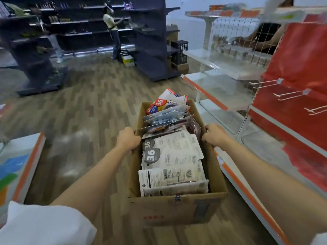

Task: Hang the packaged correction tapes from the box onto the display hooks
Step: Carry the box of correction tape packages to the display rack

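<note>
Between both arms: box (177, 207), long axis near-to-far, packaged correction tapes (172, 156) inside. Left hand (127, 139) and right hand (215, 135) each clamp a side wall. Display hooks (290, 94) far right — right hand nearer.

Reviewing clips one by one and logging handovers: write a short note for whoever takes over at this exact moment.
Left hand grips the left rim of the cardboard box; right hand grips its right rim.
The box is full of packaged correction tapes, stacked and loose.
The display hooks on the red panel to the right are bare where visible.
Done: the box is in hand beside the display.
Left: every pack still needs hanging, none is out of the box.
</note>
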Motion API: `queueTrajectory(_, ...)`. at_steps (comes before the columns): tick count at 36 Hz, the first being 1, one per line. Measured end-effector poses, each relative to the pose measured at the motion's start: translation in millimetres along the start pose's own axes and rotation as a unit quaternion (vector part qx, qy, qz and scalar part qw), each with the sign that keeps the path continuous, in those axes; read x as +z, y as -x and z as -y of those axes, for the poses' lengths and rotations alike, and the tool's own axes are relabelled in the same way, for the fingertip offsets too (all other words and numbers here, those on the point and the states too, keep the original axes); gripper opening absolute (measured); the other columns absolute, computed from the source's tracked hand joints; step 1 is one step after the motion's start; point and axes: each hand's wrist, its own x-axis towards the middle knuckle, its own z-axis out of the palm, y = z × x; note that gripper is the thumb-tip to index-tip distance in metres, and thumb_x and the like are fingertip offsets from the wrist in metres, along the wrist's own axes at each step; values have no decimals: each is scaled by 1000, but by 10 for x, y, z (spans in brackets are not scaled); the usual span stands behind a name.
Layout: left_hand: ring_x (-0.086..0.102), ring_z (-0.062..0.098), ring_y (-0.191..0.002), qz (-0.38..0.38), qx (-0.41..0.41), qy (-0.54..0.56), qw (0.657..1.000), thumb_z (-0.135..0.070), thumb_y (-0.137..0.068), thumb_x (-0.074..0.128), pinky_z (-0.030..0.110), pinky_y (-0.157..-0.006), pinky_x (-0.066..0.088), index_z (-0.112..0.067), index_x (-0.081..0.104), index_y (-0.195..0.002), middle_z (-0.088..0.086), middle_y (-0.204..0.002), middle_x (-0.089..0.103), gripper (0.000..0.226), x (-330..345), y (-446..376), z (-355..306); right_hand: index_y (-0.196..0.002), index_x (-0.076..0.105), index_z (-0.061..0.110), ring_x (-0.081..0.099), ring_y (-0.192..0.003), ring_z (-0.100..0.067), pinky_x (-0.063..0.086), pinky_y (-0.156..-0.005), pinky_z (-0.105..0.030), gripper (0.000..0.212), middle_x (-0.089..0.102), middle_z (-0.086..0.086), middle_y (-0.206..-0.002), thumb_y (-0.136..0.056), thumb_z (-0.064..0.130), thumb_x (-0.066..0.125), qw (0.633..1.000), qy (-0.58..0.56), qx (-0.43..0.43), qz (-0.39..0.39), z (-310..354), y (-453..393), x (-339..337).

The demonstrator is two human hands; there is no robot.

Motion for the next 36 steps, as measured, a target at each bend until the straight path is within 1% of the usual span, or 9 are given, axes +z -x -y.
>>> queueTrajectory(4,55,28,-80,17,-5,6,1000,-5,-86,54,34,-72,50,-8,52,-70,11,-82,56,16,123,-606,-105,-92,61,-1,62,-87,-37,53,-68,-40,11,61,-20,-92,-84,3,53,1000,-1,12,-7,84,-526,23)
queueTrajectory(6,59,28,-78,32,7,7,999,-4,-84,52,35,-71,53,-2,64,-81,14,-85,64,12,180,-900,-137,-78,57,2,63,-84,-38,54,-66,-39,6,61,-20,-86,-83,3,54,1000,3,25,-10,114,-776,31)
queueTrajectory(9,62,30,-77,49,21,15,998,-3,-83,49,36,-69,54,2,67,-95,19,-93,68,22,252,-1417,-216,-66,46,9,60,-76,-35,54,-66,-39,20,54,-14,-71,-83,1,54,998,-10,53,-21,180,-1209,43)
queueTrajectory(15,60,26,-86,84,62,-16,994,-8,-85,56,34,-72,53,0,64,-96,13,-95,65,17,312,-2492,-573,-70,52,4,66,-74,-40,56,-64,-41,13,56,-14,-67,-82,0,53,992,-55,106,-40,306,-2012,-16)
queueTrajectory(18,57,24,-81,93,85,-29,992,-7,-87,54,32,-71,49,-5,57,-78,10,-85,59,9,361,-2885,-807,-90,62,-6,68,-77,-41,58,-65,-45,14,67,-24,-83,-81,-1,53,987,-85,131,-48,302,-2305,-58)
queueTrajectory(21,61,22,-77,112,90,6,990,-6,-87,54,32,-66,53,-8,59,-81,12,-89,64,8,495,-3275,-978,-97,62,-9,68,-79,-41,57,-61,-42,20,67,-27,-89,-80,-2,53,982,-100,148,-59,284,-2599,-112)
queueTrajectory(29,63,21,-74,161,112,5,981,-4,-88,51,31,-64,53,-9,61,-81,11,-81,65,13,1012,-4144,-1436,-96,60,-5,67,-77,-38,54,-53,-34,15,63,-20,-84,-83,0,54,975,-85,194,-65,53,-3453,-280)
queueTrajectory(32,66,22,-75,180,131,2,975,-5,-88,52,28,-60,53,-10,65,-89,12,-84,67,14,1247,-4425,-1693,-90,59,-1,67,-81,-40,58,-61,-41,8,63,-20,-87,-83,0,56,972,-87,202,-78,-155,-3770,-352)
queueTrajectory(36,64,23,-73,205,156,-19,966,-4,-83,52,28,-57,52,-6,64,-83,12,-82,65,12,1486,-4752,-2094,-86,57,3,65,-85,-37,56,-64,-39,6,61,-17,-85,-81,0,57,963,-104,231,-91,-385,-4084,-490)
